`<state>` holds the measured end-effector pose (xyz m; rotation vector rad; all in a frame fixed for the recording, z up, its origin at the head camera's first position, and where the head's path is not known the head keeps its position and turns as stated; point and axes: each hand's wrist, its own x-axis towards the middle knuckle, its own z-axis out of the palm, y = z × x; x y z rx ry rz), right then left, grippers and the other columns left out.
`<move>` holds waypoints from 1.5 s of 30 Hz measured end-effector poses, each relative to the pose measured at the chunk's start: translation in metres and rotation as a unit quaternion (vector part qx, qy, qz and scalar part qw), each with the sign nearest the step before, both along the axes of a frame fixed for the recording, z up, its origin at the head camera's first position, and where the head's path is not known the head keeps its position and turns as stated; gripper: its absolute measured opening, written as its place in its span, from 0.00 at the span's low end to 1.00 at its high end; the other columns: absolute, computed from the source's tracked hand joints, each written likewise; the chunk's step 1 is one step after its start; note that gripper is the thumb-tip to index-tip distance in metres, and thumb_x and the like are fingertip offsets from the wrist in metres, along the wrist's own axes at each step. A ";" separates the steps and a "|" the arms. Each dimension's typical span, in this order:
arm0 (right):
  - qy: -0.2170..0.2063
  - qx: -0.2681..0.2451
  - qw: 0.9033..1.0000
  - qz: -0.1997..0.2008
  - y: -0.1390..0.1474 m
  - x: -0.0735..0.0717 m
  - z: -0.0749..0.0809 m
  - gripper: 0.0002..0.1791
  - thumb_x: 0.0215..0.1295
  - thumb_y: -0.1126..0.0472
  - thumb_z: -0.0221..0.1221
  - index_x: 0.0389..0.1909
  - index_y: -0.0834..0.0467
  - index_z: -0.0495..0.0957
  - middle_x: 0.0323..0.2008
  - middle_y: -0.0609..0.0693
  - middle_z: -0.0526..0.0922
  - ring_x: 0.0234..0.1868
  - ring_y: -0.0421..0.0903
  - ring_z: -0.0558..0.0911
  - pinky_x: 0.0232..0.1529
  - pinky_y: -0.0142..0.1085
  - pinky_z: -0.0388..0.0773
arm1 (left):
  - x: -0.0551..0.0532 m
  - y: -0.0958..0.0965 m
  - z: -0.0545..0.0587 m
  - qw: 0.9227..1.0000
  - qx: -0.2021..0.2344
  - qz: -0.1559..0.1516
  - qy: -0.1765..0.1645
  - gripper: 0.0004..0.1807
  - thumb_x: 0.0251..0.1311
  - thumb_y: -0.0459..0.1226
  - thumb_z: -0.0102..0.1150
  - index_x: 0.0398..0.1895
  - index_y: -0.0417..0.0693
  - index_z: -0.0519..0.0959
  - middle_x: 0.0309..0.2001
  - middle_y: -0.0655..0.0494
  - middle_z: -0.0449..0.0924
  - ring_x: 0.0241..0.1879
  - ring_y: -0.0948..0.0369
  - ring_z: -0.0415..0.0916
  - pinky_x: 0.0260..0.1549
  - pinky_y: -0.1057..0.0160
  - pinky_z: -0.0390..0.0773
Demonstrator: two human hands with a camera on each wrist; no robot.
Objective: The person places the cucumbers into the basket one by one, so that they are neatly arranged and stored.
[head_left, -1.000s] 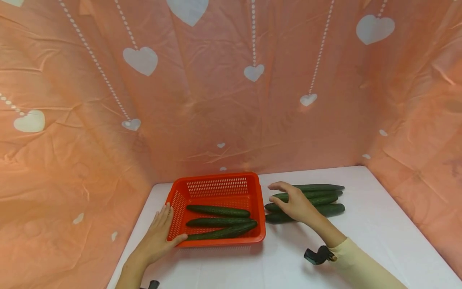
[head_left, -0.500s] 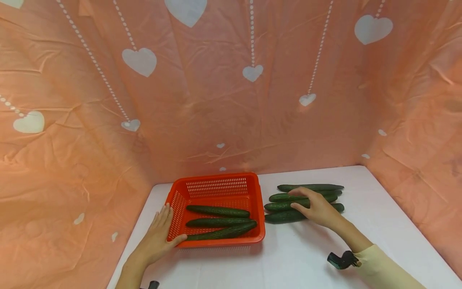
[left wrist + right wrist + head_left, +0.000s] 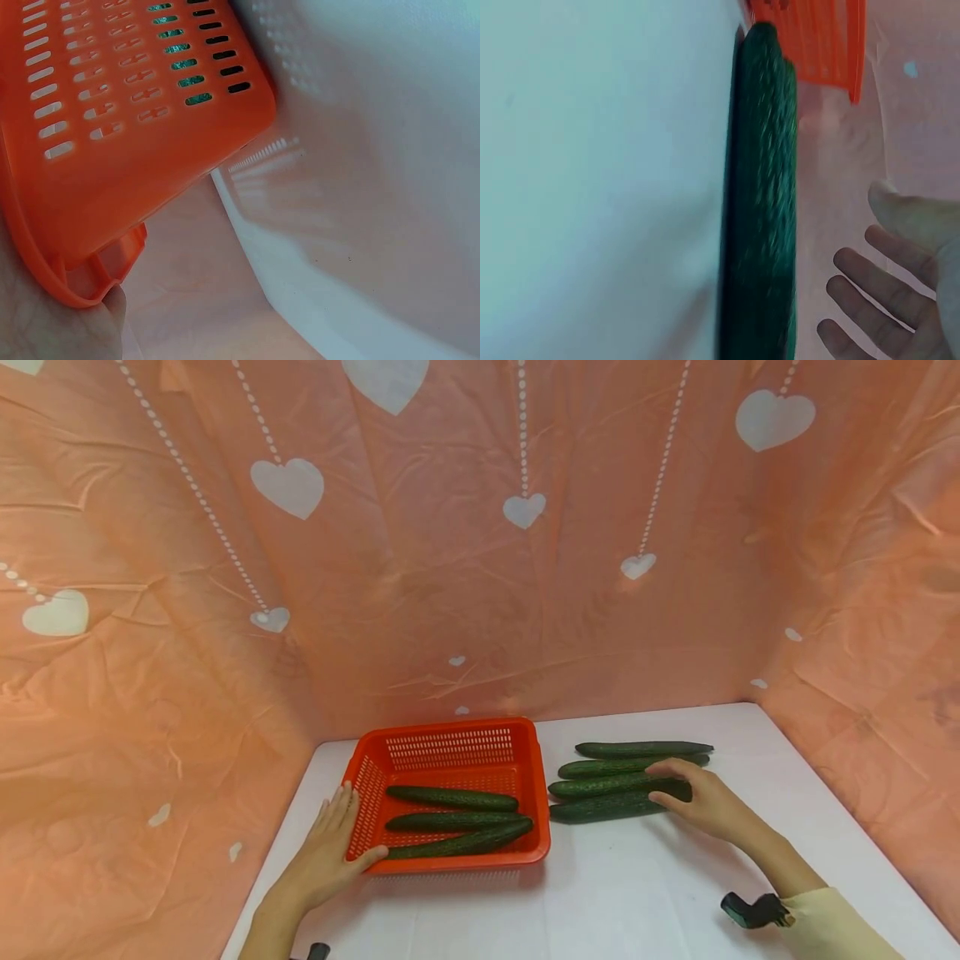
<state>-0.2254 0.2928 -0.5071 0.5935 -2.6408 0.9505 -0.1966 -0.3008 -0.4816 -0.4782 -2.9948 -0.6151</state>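
Note:
In the head view my left hand [image 3: 321,852] rests on the left edge of a red slotted plastic basket [image 3: 465,865], its fingers extended and its thumb over the front corner. Three cucumbers [image 3: 453,798] lie inside. On the right, my right hand [image 3: 703,803] hovers over the right part of a row of several more cucumbers [image 3: 596,809], hiding some of their right ends. Its fingers are spread and hold nothing; the right wrist view shows them apart from the nearest cucumber [image 3: 761,195]. The left wrist view has the basket's slotted side close up, with the palm against the rim.
A white table [image 3: 600,893] carries everything. Orange cloth [image 3: 585,635] with white hearts hangs at the back and both sides. Each wrist wears a small black camera mount [image 3: 753,911].
My right hand has moved right along the cucumbers, from their left ends by the basket toward their right ends. My left hand, the basket and the cucumbers have stayed put.

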 end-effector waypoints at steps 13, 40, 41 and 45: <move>0.045 0.024 0.999 -0.011 0.045 -0.006 -0.024 0.23 0.53 0.64 0.81 0.49 0.63 0.86 0.44 0.52 0.89 0.47 0.59 0.84 0.49 0.49 0.81 | 0.001 0.001 0.003 1.000 0.000 -0.004 0.007 0.59 0.70 0.61 0.64 0.84 0.27 0.50 0.86 0.32 0.39 0.85 0.35 0.38 0.83 0.58 0.26; 0.049 0.023 0.998 0.020 0.060 -0.009 -0.046 0.25 0.45 0.62 0.85 0.46 0.53 0.86 0.44 0.48 0.81 0.46 0.39 0.76 0.45 0.36 0.74 | 0.000 0.000 0.001 1.000 -0.004 -0.001 0.011 0.59 0.70 0.62 0.63 0.84 0.27 0.50 0.86 0.31 0.38 0.85 0.35 0.37 0.81 0.63 0.23; 0.044 0.034 0.998 0.022 0.061 -0.008 -0.046 0.25 0.46 0.60 0.85 0.47 0.52 0.87 0.45 0.48 0.82 0.47 0.40 0.77 0.46 0.39 0.74 | 0.000 0.000 0.001 1.000 -0.002 -0.001 0.011 0.59 0.70 0.62 0.63 0.84 0.27 0.50 0.86 0.31 0.38 0.85 0.35 0.37 0.81 0.63 0.23; 0.021 0.064 0.997 0.025 0.063 -0.004 -0.046 0.23 0.49 0.55 0.83 0.48 0.47 0.89 0.49 0.49 0.86 0.52 0.44 0.77 0.50 0.47 0.70 | 0.001 0.000 -0.001 1.000 -0.004 0.000 0.006 0.59 0.70 0.62 0.63 0.84 0.27 0.50 0.86 0.32 0.38 0.85 0.35 0.37 0.82 0.62 0.23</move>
